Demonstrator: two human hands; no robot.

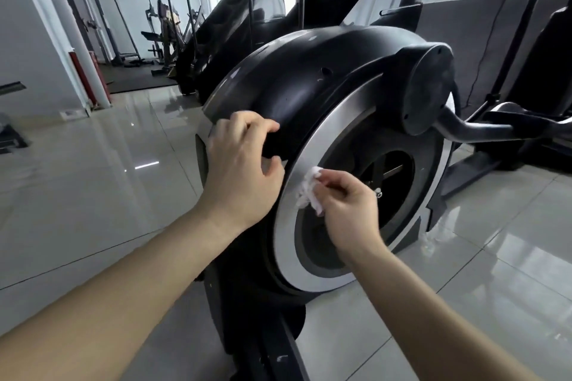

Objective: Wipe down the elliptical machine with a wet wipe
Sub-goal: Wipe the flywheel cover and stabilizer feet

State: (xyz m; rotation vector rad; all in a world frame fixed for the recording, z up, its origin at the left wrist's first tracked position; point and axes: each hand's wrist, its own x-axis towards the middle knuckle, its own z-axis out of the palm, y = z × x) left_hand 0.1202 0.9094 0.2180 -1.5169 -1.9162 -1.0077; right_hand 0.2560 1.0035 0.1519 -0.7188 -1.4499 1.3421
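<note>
The elliptical point(309, 77) fills the middle of the frame, its black housing arching over a silver ring point(334, 133) that surrounds a dark hub. The wipe point(308, 189), white and crumpled, is pressed against the lower left part of that ring, just below centre frame. It is pinched between the thumb and curled fingers of the right hand point(346, 204), which reaches in from the lower right. The left hand point(238, 164), entering from the lower left, is laid on the left edge of the black housing, with its fingers bent over the edge and the thumb beneath, so that the edge is held. A round black crank cover point(430, 86) is seen at the upper right of the ring. Glossy grey floor point(93, 164) tiles lie all around, and a weight machine point(161, 25) stands at the upper left.
</note>
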